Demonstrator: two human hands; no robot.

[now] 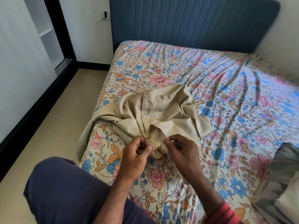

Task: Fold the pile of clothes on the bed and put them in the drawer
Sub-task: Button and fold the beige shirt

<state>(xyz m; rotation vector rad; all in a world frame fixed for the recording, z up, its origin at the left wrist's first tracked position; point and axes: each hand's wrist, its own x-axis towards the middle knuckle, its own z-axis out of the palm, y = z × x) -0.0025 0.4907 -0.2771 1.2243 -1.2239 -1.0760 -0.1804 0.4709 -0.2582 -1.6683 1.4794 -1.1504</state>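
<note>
A beige button-up shirt (pixel 155 113) lies crumpled on the floral bed sheet (pixel 218 88), front side up, with its placket, buttons and chest pocket showing. One sleeve hangs over the bed's left edge. My left hand (pixel 137 155) pinches the shirt's near edge with curled fingers. My right hand (pixel 179 147) pinches the same bunched edge just to the right. Both hands sit close together at the shirt's lower end. No drawer is in view.
A grey and white bundle of other clothes (pixel 281 180) sits at the bed's right edge. The blue padded headboard (pixel 194 21) stands behind. Tiled floor (pixel 61 110) and a dark-framed sliding door (pixel 53 29) lie to the left. My knee in dark trousers (pixel 64 191) rests at the bed corner.
</note>
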